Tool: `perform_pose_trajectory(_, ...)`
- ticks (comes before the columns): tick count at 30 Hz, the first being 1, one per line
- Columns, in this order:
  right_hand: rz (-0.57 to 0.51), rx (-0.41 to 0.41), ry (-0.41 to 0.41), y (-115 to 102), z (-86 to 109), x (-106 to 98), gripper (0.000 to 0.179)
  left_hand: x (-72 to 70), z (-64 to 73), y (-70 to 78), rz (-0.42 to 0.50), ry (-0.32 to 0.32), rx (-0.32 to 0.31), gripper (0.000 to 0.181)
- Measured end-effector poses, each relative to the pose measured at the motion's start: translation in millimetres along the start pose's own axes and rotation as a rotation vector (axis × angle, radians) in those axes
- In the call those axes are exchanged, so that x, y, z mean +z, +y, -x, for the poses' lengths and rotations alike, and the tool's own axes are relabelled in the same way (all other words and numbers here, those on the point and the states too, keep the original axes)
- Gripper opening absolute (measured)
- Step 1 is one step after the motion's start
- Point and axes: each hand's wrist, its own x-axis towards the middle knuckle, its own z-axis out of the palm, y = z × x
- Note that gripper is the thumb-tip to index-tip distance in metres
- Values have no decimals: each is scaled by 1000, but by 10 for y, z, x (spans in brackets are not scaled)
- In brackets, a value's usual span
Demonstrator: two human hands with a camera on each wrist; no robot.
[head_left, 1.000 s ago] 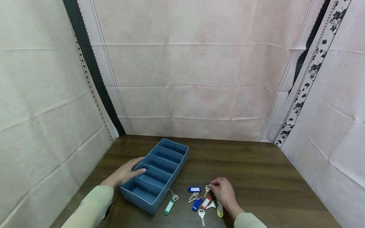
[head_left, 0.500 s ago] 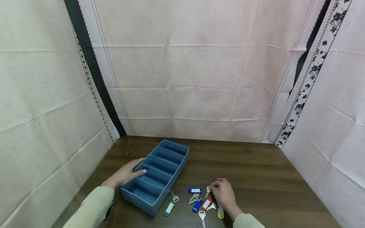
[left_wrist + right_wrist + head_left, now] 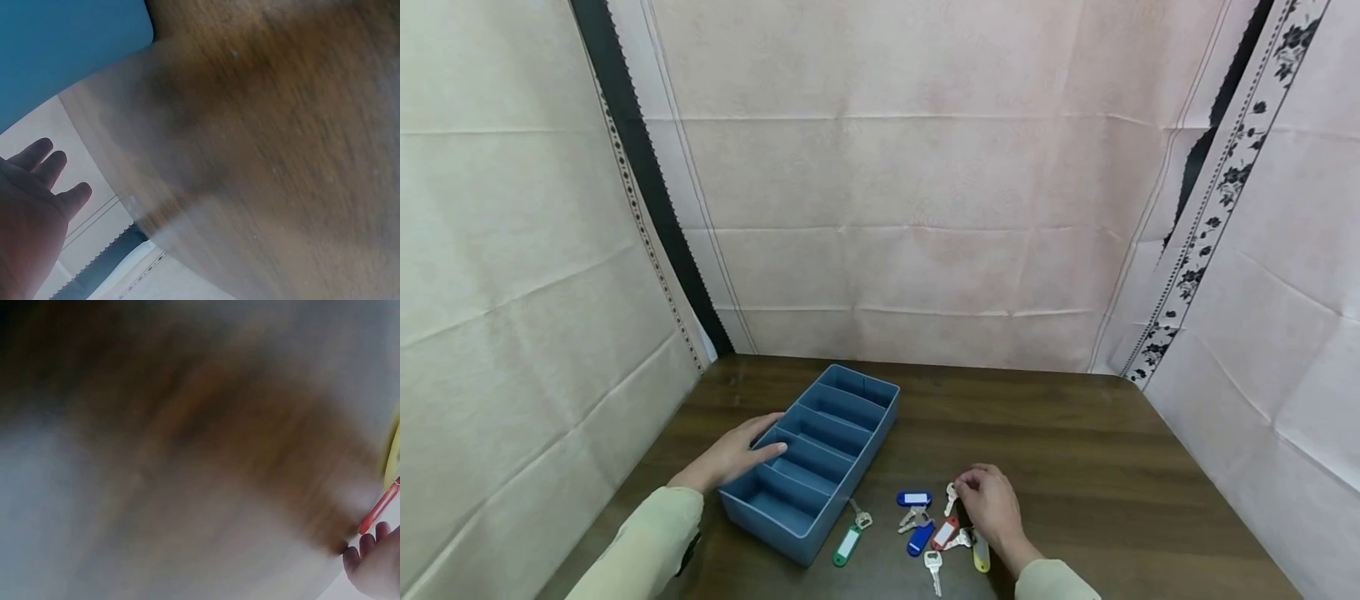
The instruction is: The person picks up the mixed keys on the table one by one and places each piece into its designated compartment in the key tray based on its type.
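Note:
A blue compartment box point(image 3: 808, 554) stands at an angle on the table. My left hand point(image 3: 733, 454) holds its left side, thumb over the rim and the other fingers outside; in the left wrist view several fingers point(image 3: 50, 165) show near the blue wall. My right hand point(image 3: 992, 504) pinches a silver key point(image 3: 951, 493) between thumb and forefinger. Just below that key is a red key tag point(image 3: 945, 533); I cannot tell if they are linked. The right wrist view shows curled fingertips point(image 3: 367, 545) beside the red tag.
Near the right hand lie a yellow tag point(image 3: 981, 553), two blue tags point(image 3: 913, 498) and loose-looking keys point(image 3: 933, 567). A green-tagged key point(image 3: 847, 546) lies against the box's right side. Pale cloth walls point(image 3: 880, 208) enclose the wooden table point(image 3: 1075, 467).
The pinched key has shifted slightly up and right with the right fingertips. The left hand and the box stay in place; the head view sways a little.

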Motion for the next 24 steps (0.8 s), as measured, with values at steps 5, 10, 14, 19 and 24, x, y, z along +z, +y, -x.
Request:
perform_pose_trajectory(5,-28,-5,3,-28,-40,-16,8,-7,7,1,2,-4,-9,78)
perform_pose_trajectory(10,-56,-18,25,-66,-82,-32,8,-11,12,13,3,-1,-5,77)
perform_pose_trajectory(14,-95,-10,23,-95,-116,-44,8,-13,18,26,4,3,-4,77)
perform_pose_trajectory(19,-156,26,-20,-130,-156,-61,9,-10,18,36,2,3,-8,76)
perform_pose_trajectory(24,-181,39,-38,-154,-199,-69,9,-14,8,49,-1,5,-6,77)
